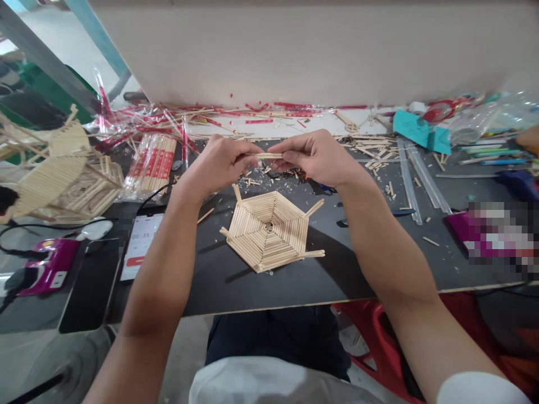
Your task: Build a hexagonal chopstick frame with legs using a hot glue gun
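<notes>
Both my hands are raised over the far part of the dark table, pinching short wooden sticks between them. My left hand closes thumb and forefinger on the left end. My right hand grips the right end the same way. The exact number of sticks is hard to make out. Below the hands lies a six-sided piece built of wooden sticks in concentric rings, with a small hole at its middle. Several stick legs jut out from its edges.
At left are a larger stick model, packaged chopsticks, a lit phone, a dark phone and a purple power strip. Cut stick pieces, clear glue sticks and a blue paper lie right. A wall stands behind.
</notes>
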### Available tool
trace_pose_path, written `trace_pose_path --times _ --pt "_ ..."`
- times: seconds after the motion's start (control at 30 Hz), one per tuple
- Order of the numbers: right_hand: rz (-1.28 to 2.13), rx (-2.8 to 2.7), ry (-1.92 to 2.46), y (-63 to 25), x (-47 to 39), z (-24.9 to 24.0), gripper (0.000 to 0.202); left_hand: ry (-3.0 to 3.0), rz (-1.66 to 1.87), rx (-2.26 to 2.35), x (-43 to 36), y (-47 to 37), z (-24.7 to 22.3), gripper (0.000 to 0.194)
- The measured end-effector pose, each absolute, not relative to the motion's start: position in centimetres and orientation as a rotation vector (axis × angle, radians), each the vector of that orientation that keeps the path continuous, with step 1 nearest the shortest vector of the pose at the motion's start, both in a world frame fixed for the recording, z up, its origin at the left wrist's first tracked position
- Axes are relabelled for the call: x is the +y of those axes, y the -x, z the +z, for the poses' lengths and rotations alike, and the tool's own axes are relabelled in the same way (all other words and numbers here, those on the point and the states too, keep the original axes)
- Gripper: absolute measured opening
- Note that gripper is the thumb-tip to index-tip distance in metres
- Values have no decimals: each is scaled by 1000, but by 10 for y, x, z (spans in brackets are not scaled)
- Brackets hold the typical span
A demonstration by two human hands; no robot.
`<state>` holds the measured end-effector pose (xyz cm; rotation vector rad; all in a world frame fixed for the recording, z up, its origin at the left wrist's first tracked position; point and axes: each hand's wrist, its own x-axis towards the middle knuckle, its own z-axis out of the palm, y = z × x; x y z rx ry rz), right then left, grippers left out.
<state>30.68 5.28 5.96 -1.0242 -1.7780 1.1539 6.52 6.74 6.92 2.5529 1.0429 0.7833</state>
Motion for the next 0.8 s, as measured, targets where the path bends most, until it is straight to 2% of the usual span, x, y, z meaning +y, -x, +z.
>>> trace_pose_path --times 0.1,0.27,0.43,0.6,0.8 --pt "1139 -1809 1031 -309 53 61 30 -2555 770 1046 68 -64 69 27" --pt "930 -1752 1167 -297 51 54 29 -2564 760 1037 64 -70 68 27" --pt "807 -1728 1195 -288 50 50 40 -2583 737 998 64 -73 66 26" --pt "837 -1965 1205 -305 54 54 26 -2583 668 1068 75 -60 61 25" --pt "700 -1907 1214 -315 61 50 29 -2522 648 1172 81 -49 60 29"
